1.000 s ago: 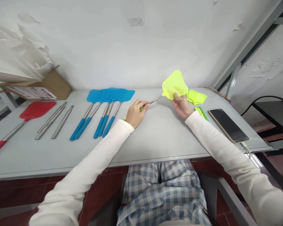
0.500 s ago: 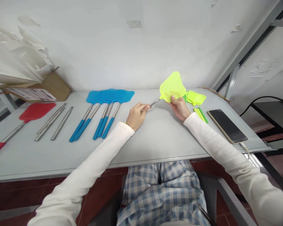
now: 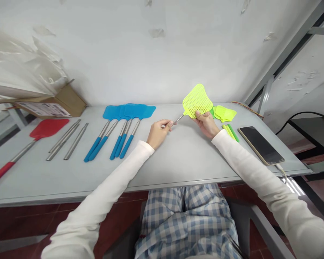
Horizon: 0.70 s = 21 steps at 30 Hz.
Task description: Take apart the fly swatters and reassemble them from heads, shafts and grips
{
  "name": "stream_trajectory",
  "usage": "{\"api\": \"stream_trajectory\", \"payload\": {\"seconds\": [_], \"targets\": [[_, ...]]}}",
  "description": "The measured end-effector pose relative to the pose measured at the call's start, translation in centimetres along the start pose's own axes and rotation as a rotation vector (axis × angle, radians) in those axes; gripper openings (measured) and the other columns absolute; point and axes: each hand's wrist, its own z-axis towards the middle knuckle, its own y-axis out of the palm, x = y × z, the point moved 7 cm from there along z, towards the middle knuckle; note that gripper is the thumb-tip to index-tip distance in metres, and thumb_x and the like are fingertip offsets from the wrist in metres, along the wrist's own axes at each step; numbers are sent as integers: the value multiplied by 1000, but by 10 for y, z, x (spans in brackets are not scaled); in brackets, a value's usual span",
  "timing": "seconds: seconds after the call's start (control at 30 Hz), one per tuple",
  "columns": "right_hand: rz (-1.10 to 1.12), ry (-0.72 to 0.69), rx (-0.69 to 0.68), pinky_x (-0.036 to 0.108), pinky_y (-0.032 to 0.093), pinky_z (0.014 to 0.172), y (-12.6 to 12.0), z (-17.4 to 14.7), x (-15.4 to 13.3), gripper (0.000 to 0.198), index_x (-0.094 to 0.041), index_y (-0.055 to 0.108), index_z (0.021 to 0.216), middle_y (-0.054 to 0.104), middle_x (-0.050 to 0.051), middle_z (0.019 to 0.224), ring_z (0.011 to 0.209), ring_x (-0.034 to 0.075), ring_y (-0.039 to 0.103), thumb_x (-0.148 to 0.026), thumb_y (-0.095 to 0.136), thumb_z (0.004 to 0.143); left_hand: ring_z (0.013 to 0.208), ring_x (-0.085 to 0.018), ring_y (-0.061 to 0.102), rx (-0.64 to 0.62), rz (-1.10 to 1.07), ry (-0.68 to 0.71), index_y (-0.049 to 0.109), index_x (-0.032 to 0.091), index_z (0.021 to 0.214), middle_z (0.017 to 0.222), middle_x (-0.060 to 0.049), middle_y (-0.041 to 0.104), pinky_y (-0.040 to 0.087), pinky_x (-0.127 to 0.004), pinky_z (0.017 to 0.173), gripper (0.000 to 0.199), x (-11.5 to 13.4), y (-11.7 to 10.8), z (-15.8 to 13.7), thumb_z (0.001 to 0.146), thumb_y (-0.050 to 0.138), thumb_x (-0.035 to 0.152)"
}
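Left hand (image 3: 160,133) now closer to right hand (image 3: 207,125), both holding yellow swatter (image 3: 196,100) over mid worktop (image 3: 189,154); apparently finished: blue swatters (image 3: 131,110), red swatter (image 3: 49,128), left; loose: tubes (image 3: 76,141), left, heads (image 3: 225,113), grips (image 3: 230,132), right.

On the table (image 3: 178,158), running left to right, we find a lone swatter (image 3: 50,128), loose rods (image 3: 77,142), then overlapping swatters (image 3: 135,110) with heads toward the wall (image 3: 110,54) behind. Next, the left hand (image 3: 159,133) and right hand (image 3: 207,125) hold one swatter (image 3: 197,100) between them, its head on the right. Beyond the right hand lie loose heads (image 3: 225,113), short tubes (image 3: 230,133) before them, and a phone (image 3: 261,144) rightmost. Back left is a box (image 3: 71,100); we can't tell whether it rests on the table.
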Motion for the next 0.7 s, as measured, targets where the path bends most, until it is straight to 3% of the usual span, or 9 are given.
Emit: {"api": "stream_trajectory", "payload": {"seconds": [0.17, 0.27, 0.37, 0.43, 0.6, 0.7], "targets": [[-25, 24, -7, 42, 52, 105, 2, 1, -1, 33, -29, 64, 107, 70, 3, 120, 120, 21, 62, -41, 73, 78, 43, -3, 30, -242, -241, -234, 71, 16, 103, 75, -3, 59, 21, -21, 41, 43, -13, 8, 4, 84, 61, 53], [-43, 64, -10, 39, 54, 102, 1, 4, 5, 29, -28, 64, 106, 71, 4, 117, 115, 21, 65, -42, 71, 81, 45, -4, 39, -260, -324, -283, 64, 17, 107, 80, -4, 62, 26, -20, 42, 41, -19, 8, 6, 83, 64, 50], [-51, 160, 32, 36, 54, 100, -6, 6, 18, 26, -23, 64, 97, 72, 8, 111, 104, 19, 69, -45, 69, 84, 60, -10, 56, -215, -253, -198, 59, 17, 107, 81, -4, 65, 45, -24, 56, 33, -22, 6, 7, 82, 66, 38], [-59, 223, 79, 34, 55, 99, -12, 6, 25, 22, -20, 61, 93, 73, 10, 105, 96, 17, 71, -42, 65, 88, 71, -13, 62, -127, -69, -106, 59, 17, 106, 80, -3, 66, 50, -28, 69, 26, -25, -2, 8, 84, 62, 29], [-50, 280, 115, 34, 56, 95, -14, 3, 30, 8, -20, 58, 96, 74, 9, 96, 86, 16, 72, -23, 61, 89, 87, -21, 65, 113, 378, -3, 58, 17, 101, 86, -8, 67, 51, -39, 88, 17, -34, -29, 7, 85, 51, 20], [-56, 296, 129, 35, 56, 94, -14, 3, 30, 14, -19, 57, 97, 74, 8, 93, 83, 15, 71, -12, 59, 85, 112, -28, 60, 181, 520, 22, 55, 13, 113, 109, -18, 64, 45, -46, 101, 30, -33, -39, 2, 84, 47, 16]]}}
